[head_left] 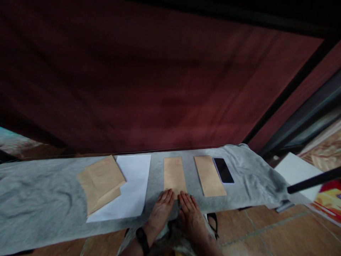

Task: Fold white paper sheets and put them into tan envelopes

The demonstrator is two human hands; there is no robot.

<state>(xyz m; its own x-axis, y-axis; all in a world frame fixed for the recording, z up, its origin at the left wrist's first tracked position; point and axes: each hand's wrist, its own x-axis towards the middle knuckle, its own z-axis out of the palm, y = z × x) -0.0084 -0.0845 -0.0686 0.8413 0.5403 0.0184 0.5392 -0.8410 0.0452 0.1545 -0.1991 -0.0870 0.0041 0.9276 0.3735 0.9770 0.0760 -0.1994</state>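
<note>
A brown paper envelope (174, 174) lies upright in front of me on the grey cloth, with faint red print near its top. My left hand (163, 206) rests flat on its lower left corner, fingers stretched out. Across from it, my right hand (189, 209) lies flat with its fingertips on the lower right corner. The envelope's bottom edge is partly hidden under my fingers. To the right is a second brown envelope (210, 176), touched by neither hand. Several more brown envelopes (102, 177) overlap in a pile on the left, partly over white paper (135, 185).
A phone (223, 170) lies beside the right-hand envelope. The grey cloth (39, 199) covers a narrow bench, wrinkled at both ends. A dark red panel (160, 89) rises behind it. A white board (298, 174) and a dark bar (314, 180) are at the far right, above tiled floor (255, 227).
</note>
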